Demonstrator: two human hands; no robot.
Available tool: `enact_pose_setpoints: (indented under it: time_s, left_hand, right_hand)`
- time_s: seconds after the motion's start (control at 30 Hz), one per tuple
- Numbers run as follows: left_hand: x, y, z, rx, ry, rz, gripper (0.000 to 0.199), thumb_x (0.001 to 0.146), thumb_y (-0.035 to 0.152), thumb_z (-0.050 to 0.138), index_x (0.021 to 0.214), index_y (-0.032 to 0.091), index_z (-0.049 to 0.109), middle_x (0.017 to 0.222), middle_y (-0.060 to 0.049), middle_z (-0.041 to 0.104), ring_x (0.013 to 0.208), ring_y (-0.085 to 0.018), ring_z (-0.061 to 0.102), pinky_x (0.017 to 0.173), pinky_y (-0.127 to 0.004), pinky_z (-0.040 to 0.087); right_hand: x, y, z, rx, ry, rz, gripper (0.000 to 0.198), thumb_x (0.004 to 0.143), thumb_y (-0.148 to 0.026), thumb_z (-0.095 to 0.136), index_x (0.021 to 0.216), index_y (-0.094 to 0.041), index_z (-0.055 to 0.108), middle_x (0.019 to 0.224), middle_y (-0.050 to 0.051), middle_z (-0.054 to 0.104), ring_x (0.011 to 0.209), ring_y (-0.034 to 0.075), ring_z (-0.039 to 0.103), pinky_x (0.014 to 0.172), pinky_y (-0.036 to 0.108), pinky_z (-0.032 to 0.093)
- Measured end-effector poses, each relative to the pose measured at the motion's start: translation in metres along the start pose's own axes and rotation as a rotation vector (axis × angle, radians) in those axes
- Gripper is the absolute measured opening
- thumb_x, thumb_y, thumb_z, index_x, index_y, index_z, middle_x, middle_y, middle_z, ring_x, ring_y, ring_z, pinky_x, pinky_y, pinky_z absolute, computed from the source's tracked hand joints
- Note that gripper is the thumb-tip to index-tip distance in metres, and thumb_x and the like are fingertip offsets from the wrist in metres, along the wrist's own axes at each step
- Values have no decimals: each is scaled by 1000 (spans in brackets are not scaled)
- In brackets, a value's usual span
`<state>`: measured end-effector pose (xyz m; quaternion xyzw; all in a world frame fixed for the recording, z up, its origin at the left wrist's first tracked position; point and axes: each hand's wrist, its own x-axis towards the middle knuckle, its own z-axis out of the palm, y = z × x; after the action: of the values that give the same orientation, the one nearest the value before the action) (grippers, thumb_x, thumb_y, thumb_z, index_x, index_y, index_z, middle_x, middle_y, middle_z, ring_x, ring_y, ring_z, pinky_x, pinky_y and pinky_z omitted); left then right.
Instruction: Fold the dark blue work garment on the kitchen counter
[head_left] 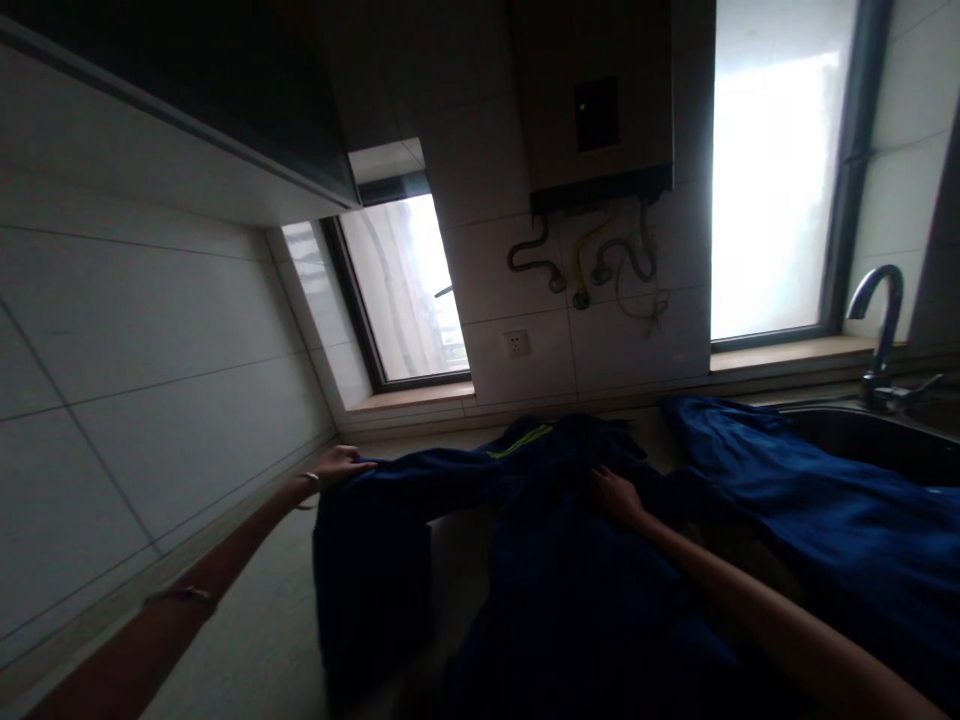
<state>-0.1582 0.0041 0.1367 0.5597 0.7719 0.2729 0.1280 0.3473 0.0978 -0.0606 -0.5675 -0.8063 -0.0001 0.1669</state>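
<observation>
Bare tabletop (262, 640) lies open at near left, up to the tiled wall (150, 380). A dark blue jacket (555, 580) with a yellow stripe is spread across the middle, reaching right toward the sink (862, 435). The left hand (339, 466) has its fingers closed on the sleeve end; the right hand (616, 495) lies flat, fingers open, farther in.

Matt blue cloth garment (570, 560), glossy wall tiles (150, 340)

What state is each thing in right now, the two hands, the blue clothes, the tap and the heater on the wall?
Left hand: arm stretched out, gripping the end of a sleeve.
Right hand: pressed flat on the garment's middle.
Blue jacket: spread over the counter, one sleeve pulled out to the left.
Second blue garment: laid flat, reaching the sink.
Tap: no water seen running.
Water heater: green light on.
</observation>
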Motion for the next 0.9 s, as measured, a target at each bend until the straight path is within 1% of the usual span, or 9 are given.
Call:
enact_pose_setpoints:
  time_s: [0.13,0.27,0.33,0.43,0.57,0.63,0.73,0.8,0.9]
  left_hand:
    - [4,-25,-1,495,294,20,15,80,30,59,79,16,54,73,-1,57,93,-22,49,85,-30,32]
    - [-1,-29,29,807,299,3,24,80,28,58,100,16,51,110,-11,54,109,-28,40,92,-36,26]
    - [-2,-24,46,834,260,33,31,80,30,57,106,14,50,118,-16,50,109,-31,39,91,-39,27]
    - [-5,-8,75,773,188,137,34,82,34,51,109,13,52,117,-19,50,108,-33,44,89,-42,31]
    - [-16,36,116,579,121,297,27,83,31,48,103,16,56,108,-15,55,102,-29,50,87,-39,37]
    - [-25,69,137,424,135,431,24,83,28,46,99,15,57,105,-15,56,97,-26,54,84,-35,39]
    - [-36,128,172,131,106,537,21,85,29,44,94,15,58,95,-12,62,87,-22,59,81,-32,42]
    - [-41,164,202,-58,-5,460,30,86,38,44,99,15,57,88,-12,65,78,-22,62,76,-33,45]
    - [-42,200,255,-255,-290,289,65,79,60,47,119,8,46,90,-19,66,66,-26,65,64,-36,46]
  right_hand:
    - [-1,-3,-17,122,-77,-59,37,91,-27,37,123,-16,50,115,13,57,99,19,59,80,25,42]
    - [-4,15,-60,187,-125,-146,53,82,-36,51,131,-17,44,117,14,58,105,23,56,85,30,42]
    - [-12,36,-83,54,-145,-97,57,72,-40,63,124,-21,51,117,13,58,108,29,54,84,37,42]
    - [-29,74,-104,-125,-248,78,67,53,-39,77,115,-24,58,117,15,57,107,36,52,79,43,42]
    - [-47,99,-118,-116,-328,120,44,62,-36,71,102,-20,63,106,13,62,95,30,60,69,34,43]
    - [-52,84,-129,-148,-243,95,30,69,-29,62,97,-18,63,98,12,65,88,28,62,64,31,43]
    - [-61,24,-144,-222,-73,-38,28,74,-15,50,100,-16,60,89,12,66,82,26,63,62,29,42]
    - [-74,-29,-142,-223,-38,-196,29,75,-12,47,101,-15,59,90,13,65,78,23,63,61,28,42]
    - [-102,-100,-115,-203,-80,-482,34,71,-7,49,103,-12,58,87,15,64,71,21,62,55,27,43]
